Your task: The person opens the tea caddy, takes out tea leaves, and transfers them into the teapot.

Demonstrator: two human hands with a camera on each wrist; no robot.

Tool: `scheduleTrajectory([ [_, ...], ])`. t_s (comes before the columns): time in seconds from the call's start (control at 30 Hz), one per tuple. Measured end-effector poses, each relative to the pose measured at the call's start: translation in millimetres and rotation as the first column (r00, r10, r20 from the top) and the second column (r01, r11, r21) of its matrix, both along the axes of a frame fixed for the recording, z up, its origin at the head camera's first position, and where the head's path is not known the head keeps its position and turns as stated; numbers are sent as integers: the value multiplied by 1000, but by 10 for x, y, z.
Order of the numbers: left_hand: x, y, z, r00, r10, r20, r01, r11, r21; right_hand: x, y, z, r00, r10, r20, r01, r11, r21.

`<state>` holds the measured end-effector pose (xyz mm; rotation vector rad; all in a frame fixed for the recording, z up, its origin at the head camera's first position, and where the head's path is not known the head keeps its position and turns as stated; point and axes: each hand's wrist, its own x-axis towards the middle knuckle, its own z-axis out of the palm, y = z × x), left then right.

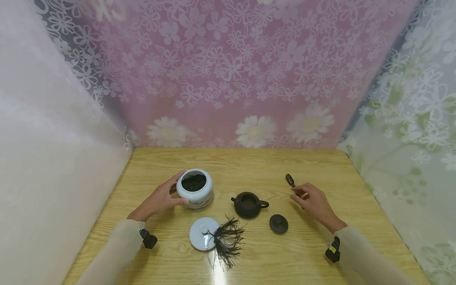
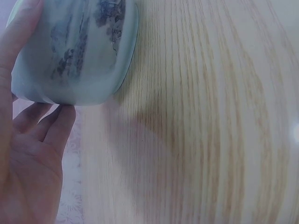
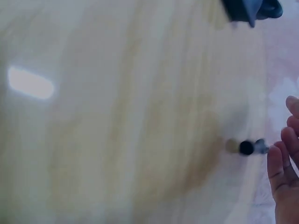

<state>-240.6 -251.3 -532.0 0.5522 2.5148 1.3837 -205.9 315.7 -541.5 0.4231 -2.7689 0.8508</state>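
My left hand (image 1: 162, 200) grips a white porcelain jar (image 1: 204, 200) by its side, thumb in front and fingers behind. Dark dried tea leaves (image 1: 194, 183) lie inside the uncovered jar. Grey landscape painting decorates its wall (image 2: 86, 46) in the left wrist view. On the right, my right hand (image 1: 315, 202) pinches a small dark tea scoop (image 1: 290, 180) at its handle, the scoop's head pointing away from me. In the right wrist view the scoop's handle end (image 3: 246, 148) appears blurred beside the fingertips. Between the hands stands a dark clay teapot (image 1: 248, 209) with its top uncovered.
Right of the teapot's front lies its dark round lid (image 1: 278, 224). Nearer me, the jar's white lid (image 1: 203, 239) rests on the wooden table (image 1: 256, 166), a black tassel (image 1: 228, 243) spread beside it. Flower-patterned curtains (image 1: 231, 79) enclose the back and sides.
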Motion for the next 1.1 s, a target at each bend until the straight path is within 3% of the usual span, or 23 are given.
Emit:
scheduleTrajectory([
  [0.17, 2, -14, -7, 1000, 6, -1, -6, 1000, -6, 28, 118, -78, 996, -22, 86, 20, 999, 26],
  [0.33, 11, -12, 3, 1000, 9, 8, -9, 1000, -7, 27, 191, -133, 995, -24, 92, 20, 999, 41],
  [0.63, 11, -2, 19, 1000, -5, 0, 5, 1000, 2, 30, 361, -77, 985, -81, 153, 72, 995, 63],
  [0.8, -5, -7, 11, 1000, -6, -3, 6, 1000, 6, -10, 471, -87, 989, -87, 118, 76, 993, 91],
  [0.97, 1, -9, 21, 1000, -10, -6, 10, 1000, 10, -58, 470, -29, 996, -87, 37, 84, 994, 73],
  [1.1, 12, -5, 30, 1000, -15, -6, 15, 1000, 12, -94, 466, 25, 995, -103, 16, 102, 994, 42],
])
